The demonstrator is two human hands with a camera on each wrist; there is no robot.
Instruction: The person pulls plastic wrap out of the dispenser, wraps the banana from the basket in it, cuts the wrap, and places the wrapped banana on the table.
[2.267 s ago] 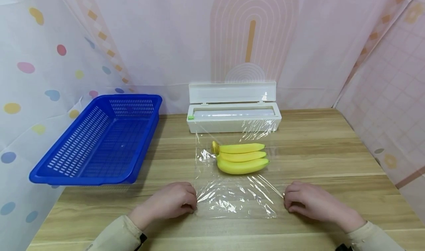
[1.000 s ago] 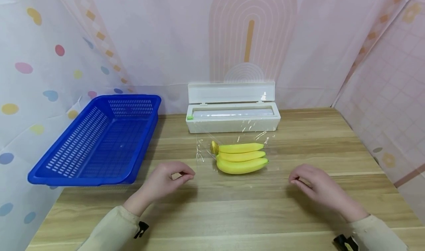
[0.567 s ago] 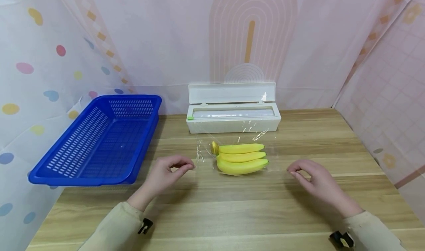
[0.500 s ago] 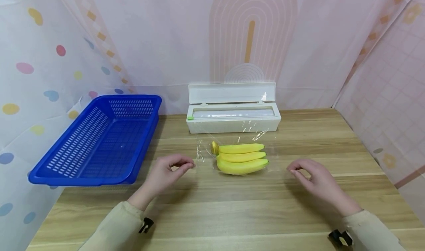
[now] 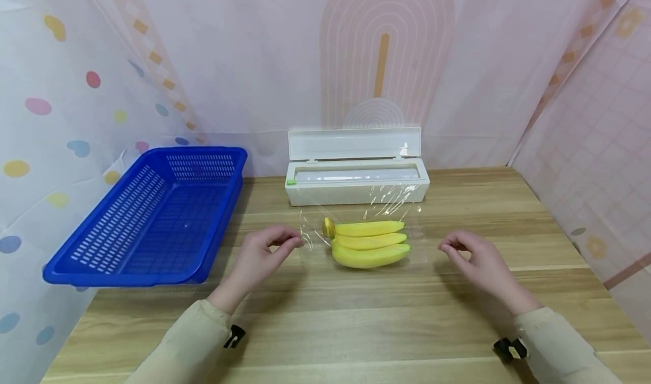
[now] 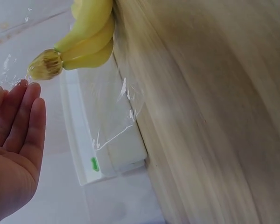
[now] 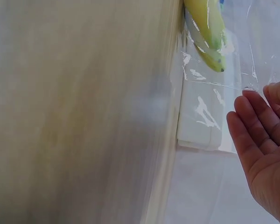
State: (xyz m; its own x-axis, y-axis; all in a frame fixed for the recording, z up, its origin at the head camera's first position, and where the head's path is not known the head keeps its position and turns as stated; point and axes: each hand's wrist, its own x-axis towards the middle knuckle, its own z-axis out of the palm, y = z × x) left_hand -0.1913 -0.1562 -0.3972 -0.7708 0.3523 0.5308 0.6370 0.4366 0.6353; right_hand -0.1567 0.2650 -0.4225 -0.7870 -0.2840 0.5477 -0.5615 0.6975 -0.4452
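Note:
Thumb and fingertips of my left hand point(image 5: 261, 257) pinch one front corner of a sheet of clear cling film point(image 5: 394, 197). The opposite corner is pinched by my right hand point(image 5: 478, 262), as the right wrist view shows its taut edge running to the fingertips. Between the hands, a bunch of yellow bananas point(image 5: 371, 256) lies on the wooden table, seen through the raised film, its brown stem end point(image 6: 45, 65) pointing left. Behind it stands a white cling film dispenser box point(image 5: 356, 193), lid up, with the roll point(image 5: 356, 175) inside. The film runs back from my hands to this box.
A blue plastic basket point(image 5: 216, 243) with slotted walls stands at the left. On the box's left front edge sits a small green slider point(image 5: 291, 182). Patterned cloth point(image 5: 244, 62) hangs behind the table point(image 5: 346, 339) and on both sides.
Both hands have lifted the film's front edge up from the table and moved forward, away from the body. In the last half second they rise slightly farther forward. Bananas, box and basket stay put.

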